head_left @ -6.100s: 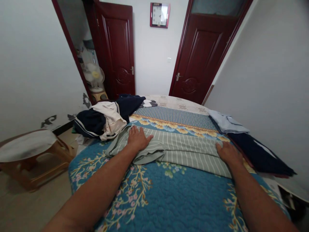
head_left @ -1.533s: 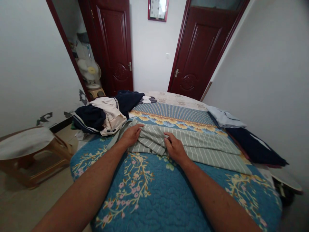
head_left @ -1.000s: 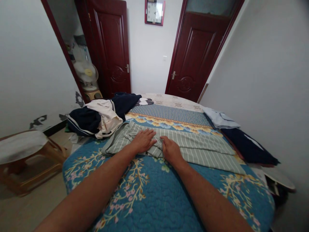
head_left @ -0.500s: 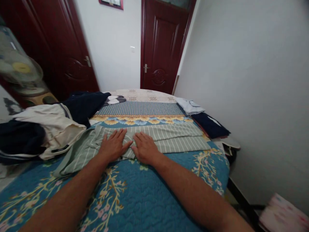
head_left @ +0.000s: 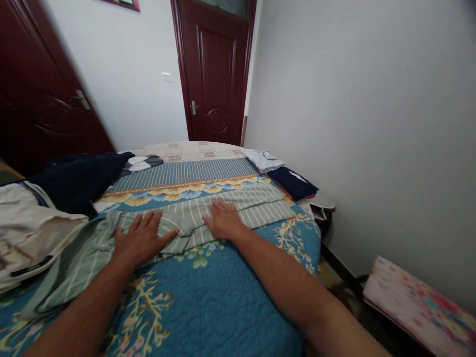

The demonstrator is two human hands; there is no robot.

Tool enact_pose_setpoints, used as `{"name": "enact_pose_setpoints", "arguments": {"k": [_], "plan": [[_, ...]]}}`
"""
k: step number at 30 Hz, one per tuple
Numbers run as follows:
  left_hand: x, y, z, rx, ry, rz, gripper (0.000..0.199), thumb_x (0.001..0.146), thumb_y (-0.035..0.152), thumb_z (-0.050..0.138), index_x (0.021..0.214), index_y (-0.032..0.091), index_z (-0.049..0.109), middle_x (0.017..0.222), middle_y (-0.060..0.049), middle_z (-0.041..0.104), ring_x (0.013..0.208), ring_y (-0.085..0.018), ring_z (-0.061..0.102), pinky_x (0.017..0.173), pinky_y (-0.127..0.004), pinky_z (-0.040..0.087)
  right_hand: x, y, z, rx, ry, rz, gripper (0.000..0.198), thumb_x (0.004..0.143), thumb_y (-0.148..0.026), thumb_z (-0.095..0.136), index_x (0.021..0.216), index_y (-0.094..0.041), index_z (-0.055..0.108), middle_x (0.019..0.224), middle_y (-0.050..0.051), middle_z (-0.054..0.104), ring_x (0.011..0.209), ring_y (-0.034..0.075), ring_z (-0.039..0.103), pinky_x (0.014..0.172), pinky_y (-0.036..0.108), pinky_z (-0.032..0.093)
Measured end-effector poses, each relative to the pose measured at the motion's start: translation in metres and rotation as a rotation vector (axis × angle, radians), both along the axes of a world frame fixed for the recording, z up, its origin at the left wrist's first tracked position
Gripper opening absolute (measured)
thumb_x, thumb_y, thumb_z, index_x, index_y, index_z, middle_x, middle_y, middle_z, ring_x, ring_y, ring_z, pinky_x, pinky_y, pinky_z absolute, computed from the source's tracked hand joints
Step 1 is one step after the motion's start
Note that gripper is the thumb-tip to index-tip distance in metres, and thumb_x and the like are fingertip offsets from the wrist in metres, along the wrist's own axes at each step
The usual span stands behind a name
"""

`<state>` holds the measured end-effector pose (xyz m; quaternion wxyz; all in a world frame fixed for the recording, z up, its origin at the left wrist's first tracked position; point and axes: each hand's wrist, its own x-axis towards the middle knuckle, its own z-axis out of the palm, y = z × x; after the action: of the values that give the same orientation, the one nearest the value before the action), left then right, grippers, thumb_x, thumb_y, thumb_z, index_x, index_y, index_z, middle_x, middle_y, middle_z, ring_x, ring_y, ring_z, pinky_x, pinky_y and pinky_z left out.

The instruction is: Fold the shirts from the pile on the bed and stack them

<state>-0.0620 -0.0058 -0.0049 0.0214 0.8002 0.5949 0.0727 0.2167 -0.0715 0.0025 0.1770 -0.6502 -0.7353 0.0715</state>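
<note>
Green trousers with white stripes [head_left: 186, 212] lie lengthwise across the bed, one leg laid over the other, the waist end at the left and the hems at the right. My left hand [head_left: 139, 240] rests flat on their upper part with fingers spread. Farther along the legs, my right hand [head_left: 225, 220] lies palm down, its fingers stretched out on the cloth. Some creases show in the fabric between the two hands. Neither hand grips the cloth.
A blue floral quilt [head_left: 223, 297] covers the bed. Cream clothing [head_left: 33, 228] and dark navy clothing [head_left: 85, 173] are heaped at the left. Folded light clothes [head_left: 264, 161] and a folded navy garment [head_left: 292, 182] lie at the right edge, near the wall. A pink patterned box-like thing [head_left: 416, 302] stands lower right.
My hands have moved apart along the trousers, the left toward the waist and the right toward the hems. The view has turned to the right.
</note>
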Motion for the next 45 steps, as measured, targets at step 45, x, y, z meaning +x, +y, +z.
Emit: {"name": "enact_pose_setpoints", "arguments": {"k": [45], "plan": [[-0.002, -0.013, 0.017, 0.128, -0.316, -0.431, 0.057, 0.102, 0.066, 0.041, 0.122, 0.026, 0.078, 0.132, -0.009, 0.078, 0.126, -0.03, 0.071, 0.117, -0.042, 0.051, 0.226, -0.024, 0.007, -0.155, -0.046, -0.928, 0.056, 0.103, -0.045, 0.045, 0.132, -0.007, 0.074, 0.128, 0.027, 0.074, 0.122, 0.037, 0.071, 0.102, 0.043, 0.053]]}}
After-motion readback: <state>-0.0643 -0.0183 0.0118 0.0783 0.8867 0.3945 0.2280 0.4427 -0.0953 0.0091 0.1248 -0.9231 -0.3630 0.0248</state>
